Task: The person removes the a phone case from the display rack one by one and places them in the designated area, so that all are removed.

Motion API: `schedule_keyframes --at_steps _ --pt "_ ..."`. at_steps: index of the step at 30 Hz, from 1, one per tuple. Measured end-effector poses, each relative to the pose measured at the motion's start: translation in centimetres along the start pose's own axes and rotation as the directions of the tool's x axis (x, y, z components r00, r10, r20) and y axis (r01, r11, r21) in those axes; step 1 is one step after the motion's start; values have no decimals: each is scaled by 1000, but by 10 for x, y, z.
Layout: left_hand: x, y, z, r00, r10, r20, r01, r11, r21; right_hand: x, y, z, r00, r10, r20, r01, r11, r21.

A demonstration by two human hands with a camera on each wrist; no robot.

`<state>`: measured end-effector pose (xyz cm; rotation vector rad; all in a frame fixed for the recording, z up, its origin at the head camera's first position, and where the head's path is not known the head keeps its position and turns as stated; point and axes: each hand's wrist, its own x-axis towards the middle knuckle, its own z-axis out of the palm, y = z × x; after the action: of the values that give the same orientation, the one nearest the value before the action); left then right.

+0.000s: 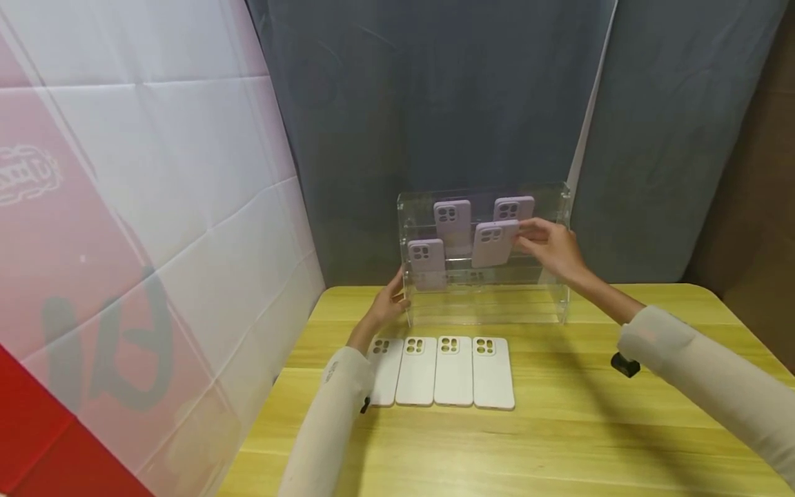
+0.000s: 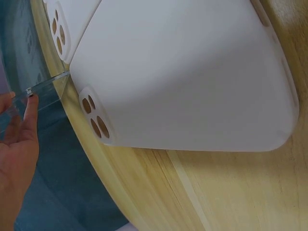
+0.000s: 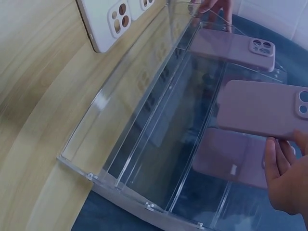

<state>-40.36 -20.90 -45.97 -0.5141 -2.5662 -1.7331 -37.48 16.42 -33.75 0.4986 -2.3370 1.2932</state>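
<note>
My right hand (image 1: 549, 248) pinches a lilac phone case (image 1: 491, 252) by its right edge, with the camera cutouts at the top. The case is in front of the clear acrylic display rack (image 1: 522, 298); whether it touches a shelf I cannot tell. More lilac cases stand in the rack: one at upper left (image 1: 458, 235), one at lower left (image 1: 427, 270) and one at upper right (image 1: 514, 207), partly hidden behind the held case. My left hand (image 1: 386, 304) grips the rack's left side; in the left wrist view its fingers (image 2: 31, 115) lie at the clear edge.
Several white phone cases (image 1: 453, 373) lie side by side on the wooden table (image 1: 559, 442) in front of the rack, the leftmost partly covered by my left sleeve (image 1: 329, 414). Grey curtain (image 1: 484, 103) hangs behind the table, and a pale printed sheet (image 1: 205, 166) hangs at the left.
</note>
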Motion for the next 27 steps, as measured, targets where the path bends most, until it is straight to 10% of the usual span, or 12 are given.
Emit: schedule_keyframes --at_steps 27 --pt "2 -7 -4 1000 6 -12 -6 1000 22 -32 35 -10 1000 9 18 -8 999 -45"
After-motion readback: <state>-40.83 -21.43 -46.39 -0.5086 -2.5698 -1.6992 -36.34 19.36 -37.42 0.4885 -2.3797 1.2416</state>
